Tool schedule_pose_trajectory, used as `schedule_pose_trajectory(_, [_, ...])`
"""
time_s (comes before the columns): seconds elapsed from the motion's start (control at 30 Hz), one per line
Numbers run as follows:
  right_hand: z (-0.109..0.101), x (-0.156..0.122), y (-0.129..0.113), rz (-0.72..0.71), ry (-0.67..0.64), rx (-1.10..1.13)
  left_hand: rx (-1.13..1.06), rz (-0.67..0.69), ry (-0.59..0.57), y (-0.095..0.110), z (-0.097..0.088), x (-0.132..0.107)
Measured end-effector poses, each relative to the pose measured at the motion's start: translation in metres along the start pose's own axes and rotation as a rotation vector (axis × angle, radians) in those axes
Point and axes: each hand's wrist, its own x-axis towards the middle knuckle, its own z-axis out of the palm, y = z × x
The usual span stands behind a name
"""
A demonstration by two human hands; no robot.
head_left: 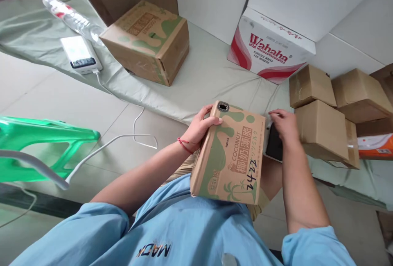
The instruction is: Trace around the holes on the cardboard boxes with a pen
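A cardboard box (230, 155) printed with green shapes and "COCONUT" rests against my lap, tilted. Black handwritten digits run along its right side, and a hole shows near its upper left corner. My left hand (202, 126) grips the box's upper left edge, the thumb lying on its front face. To the right of the box, apart from it, my right hand (285, 126) is closed, fingertips pinched together. Something small and pale shows at those fingers, too blurred to name. Below that hand lies a black, flat, phone-like object (274, 143), partly covered by my wrist.
Another green-printed carton (150, 40) stands on the cloth-covered surface (211, 73), near a white power bank (80, 55) with a cable and a plastic bottle (73, 18). A Wahaha box (267, 48) is behind. Several brown boxes (322, 126) sit right; a green stool (46, 143) left.
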Motion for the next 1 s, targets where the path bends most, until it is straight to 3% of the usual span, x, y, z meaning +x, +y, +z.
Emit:
schedule_pose_trajectory(0.07, [-0.024, 0.008, -0.01, 0.0, 0.022, 0.543, 0.035, 0.017, -0.005, 0.0, 0.003, 0.005])
schedule_pose_trajectory(0.13, [-0.045, 0.007, -0.033, -0.074, -0.044, 1.023, 0.107, 0.07, 0.012, -0.001, 0.008, 0.015])
schedule_pose_trajectory(0.2, [-0.052, -0.001, -0.064, -0.171, -0.118, 1.19, 0.217, 0.137, 0.059, -0.002, 0.012, 0.027])
schedule_pose_trajectory(0.27, [-0.042, -0.013, -0.097, -0.238, -0.161, 1.206, 0.351, 0.207, 0.117, -0.003, 0.015, 0.038])
schedule_pose_trajectory(0.37, [-0.005, -0.025, -0.136, -0.297, -0.21, 1.162, 0.563, 0.285, 0.176, -0.001, 0.013, 0.045])
schedule_pose_trajectory(0.47, [0.033, -0.03, -0.153, -0.239, -0.251, 1.016, 0.621, 0.285, 0.14, 0.004, 0.008, 0.04])
schedule_pose_trajectory(0.53, [0.047, -0.034, -0.154, -0.204, -0.259, 0.919, 0.578, 0.28, 0.102, 0.006, 0.005, 0.036])
schedule_pose_trajectory(0.7, [0.05, -0.041, -0.147, -0.257, -0.287, 0.782, 0.406, 0.326, 0.009, 0.009, 0.008, 0.046])
schedule_pose_trajectory(0.87, [0.048, -0.041, -0.14, -0.316, -0.238, 0.738, 0.232, 0.279, -0.145, 0.009, 0.012, 0.067])
schedule_pose_trajectory(1.0, [0.047, -0.042, -0.137, -0.35, -0.25, 0.661, 0.222, 0.264, -0.166, 0.01, 0.009, 0.07])
